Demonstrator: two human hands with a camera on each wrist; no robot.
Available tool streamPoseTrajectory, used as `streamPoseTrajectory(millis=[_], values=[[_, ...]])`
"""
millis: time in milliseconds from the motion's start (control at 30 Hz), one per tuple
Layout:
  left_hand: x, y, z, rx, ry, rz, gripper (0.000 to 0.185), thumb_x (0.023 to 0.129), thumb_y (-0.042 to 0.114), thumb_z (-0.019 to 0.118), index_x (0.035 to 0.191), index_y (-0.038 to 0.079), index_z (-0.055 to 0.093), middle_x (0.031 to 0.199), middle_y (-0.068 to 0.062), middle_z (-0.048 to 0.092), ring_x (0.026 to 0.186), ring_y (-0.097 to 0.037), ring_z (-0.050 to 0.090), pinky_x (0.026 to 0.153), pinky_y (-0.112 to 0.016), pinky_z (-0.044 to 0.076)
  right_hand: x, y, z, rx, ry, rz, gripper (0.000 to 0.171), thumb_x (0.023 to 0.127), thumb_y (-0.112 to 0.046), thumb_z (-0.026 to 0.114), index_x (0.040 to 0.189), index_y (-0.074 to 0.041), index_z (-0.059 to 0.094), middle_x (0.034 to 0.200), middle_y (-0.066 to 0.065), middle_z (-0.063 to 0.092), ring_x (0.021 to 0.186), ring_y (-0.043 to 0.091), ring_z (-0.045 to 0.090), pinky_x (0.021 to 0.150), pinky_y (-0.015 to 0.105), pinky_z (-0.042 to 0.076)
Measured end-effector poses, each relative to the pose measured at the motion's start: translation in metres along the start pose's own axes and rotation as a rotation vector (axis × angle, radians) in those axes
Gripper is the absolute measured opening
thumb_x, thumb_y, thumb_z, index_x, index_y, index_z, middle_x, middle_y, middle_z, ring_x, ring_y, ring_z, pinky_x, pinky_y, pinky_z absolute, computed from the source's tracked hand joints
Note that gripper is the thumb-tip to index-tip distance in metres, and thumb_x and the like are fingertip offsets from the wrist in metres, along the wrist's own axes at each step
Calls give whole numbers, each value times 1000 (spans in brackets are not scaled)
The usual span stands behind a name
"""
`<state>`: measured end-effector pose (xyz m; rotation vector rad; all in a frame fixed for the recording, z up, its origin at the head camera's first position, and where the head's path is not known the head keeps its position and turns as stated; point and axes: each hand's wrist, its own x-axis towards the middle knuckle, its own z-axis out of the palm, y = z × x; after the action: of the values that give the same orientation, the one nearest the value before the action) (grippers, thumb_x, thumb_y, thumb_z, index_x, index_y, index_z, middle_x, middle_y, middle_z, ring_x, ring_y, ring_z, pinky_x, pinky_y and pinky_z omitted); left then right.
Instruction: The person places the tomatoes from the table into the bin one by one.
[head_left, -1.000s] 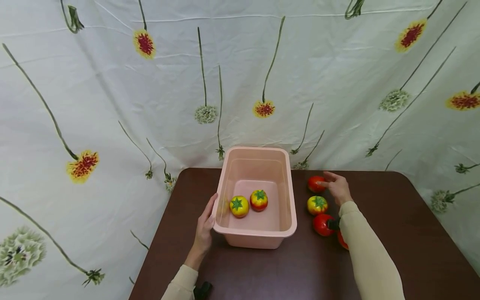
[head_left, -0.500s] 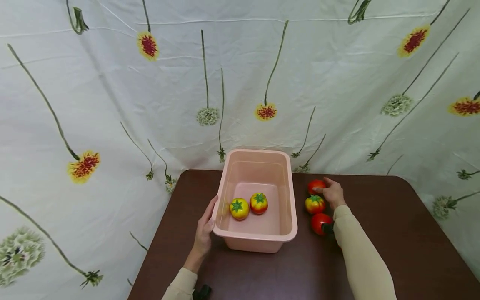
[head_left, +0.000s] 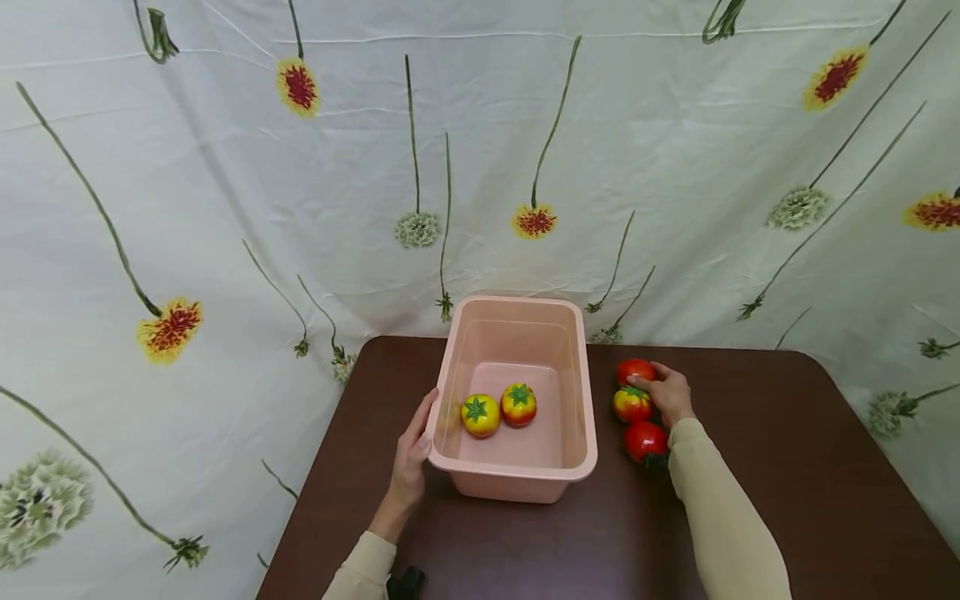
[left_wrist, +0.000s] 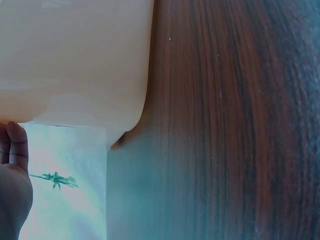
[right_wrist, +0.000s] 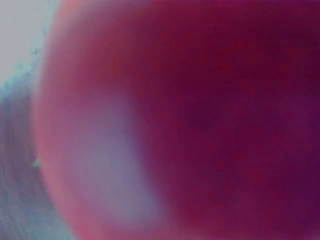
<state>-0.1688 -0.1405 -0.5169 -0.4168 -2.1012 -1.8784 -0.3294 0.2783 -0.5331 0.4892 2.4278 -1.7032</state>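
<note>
My left hand [head_left: 410, 454] rests with straight fingers along the left side of a pink plastic bin [head_left: 510, 473]. In the left wrist view its fingertips [left_wrist: 16, 132] touch the bin's edge. Inside the bin lie a yellow tomato [head_left: 480, 415] with a green star-shaped top and a red-and-yellow tomato [head_left: 518, 405]. To the right of it, my right hand [head_left: 671, 393] pinches a red tomato [head_left: 634, 369] at the back of the row. A yellow-and-red tomato [head_left: 632, 405] and another red tomato [head_left: 645, 440] sit nearer me. A blurred red surface [right_wrist: 175, 125] fills the right wrist view.
The dark brown table [head_left: 780, 433] meets a white cloth [head_left: 480, 100] with printed flowers at its back edge. The right sleeve [head_left: 723, 500] lies over part of the table near the tomatoes and covers what is beneath.
My right hand has moved slightly toward me and closed its thumb and fingers on the back red tomato. A tomato beside the forearm has become hidden. The left hand and bin stay put.
</note>
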Motion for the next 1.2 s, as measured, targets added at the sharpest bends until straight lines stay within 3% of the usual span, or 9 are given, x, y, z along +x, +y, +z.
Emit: streamPoseTrajectory(millis=[133, 333, 667, 800, 933, 1033, 1200], values=[[0, 1, -1, 0, 5, 10, 60, 92, 19, 37, 151, 13, 35, 157, -13, 34, 141, -26, 37, 107, -23, 32, -3, -2, -1, 3, 6, -2, 79, 87, -28, 70, 152, -5, 31, 157, 22, 29, 139, 39, 32, 116, 51, 27], [-2, -3, -1, -9, 0, 3, 60, 92, 21, 37, 152, 13, 34, 157, -12, 34, 140, -15, 38, 107, -21, 32, -5, -9, -6, 21, -9, -32, 79, 88, -26, 70, 152, -4, 30, 156, 22, 31, 139, 39, 33, 115, 51, 29], [-1, -3, -1, -5, -4, 0, 60, 93, 22, 37, 152, 14, 34, 158, -12, 33, 141, -14, 38, 108, -22, 32, -6, -30, -20, 119, -141, -179, 81, 89, -26, 70, 152, -2, 26, 153, 23, 36, 138, 33, 39, 116, 46, 29], [1, -3, -2, -25, 4, 23, 60, 92, 19, 37, 151, 12, 35, 157, -13, 34, 140, -10, 38, 108, -19, 31, -6, -46, -22, 150, -186, -232, 79, 89, -25, 69, 152, -4, 28, 154, 21, 35, 130, 16, 49, 113, 34, 36], [0, -4, -2, -31, 4, 56, 60, 92, 17, 34, 151, 9, 34, 157, -16, 34, 139, -7, 38, 109, -17, 30, -8, -64, -22, 179, -242, -282, 78, 89, -22, 69, 153, -5, 28, 154, 21, 35, 117, 3, 53, 97, 17, 46], [0, -5, -2, -30, 1, 77, 59, 92, 18, 33, 151, 7, 34, 156, -18, 34, 140, -8, 37, 110, -17, 30, -11, -76, -19, 169, -274, -303, 79, 88, -23, 70, 153, -6, 29, 154, 20, 37, 120, 8, 53, 95, 16, 47], [1, -5, -1, -31, -2, 78, 59, 93, 21, 34, 151, 9, 34, 156, -15, 34, 140, -8, 38, 110, -17, 30, -15, -94, -14, 152, -301, -320, 77, 86, -22, 72, 151, -8, 33, 152, 17, 41, 133, 25, 49, 104, 29, 43]])
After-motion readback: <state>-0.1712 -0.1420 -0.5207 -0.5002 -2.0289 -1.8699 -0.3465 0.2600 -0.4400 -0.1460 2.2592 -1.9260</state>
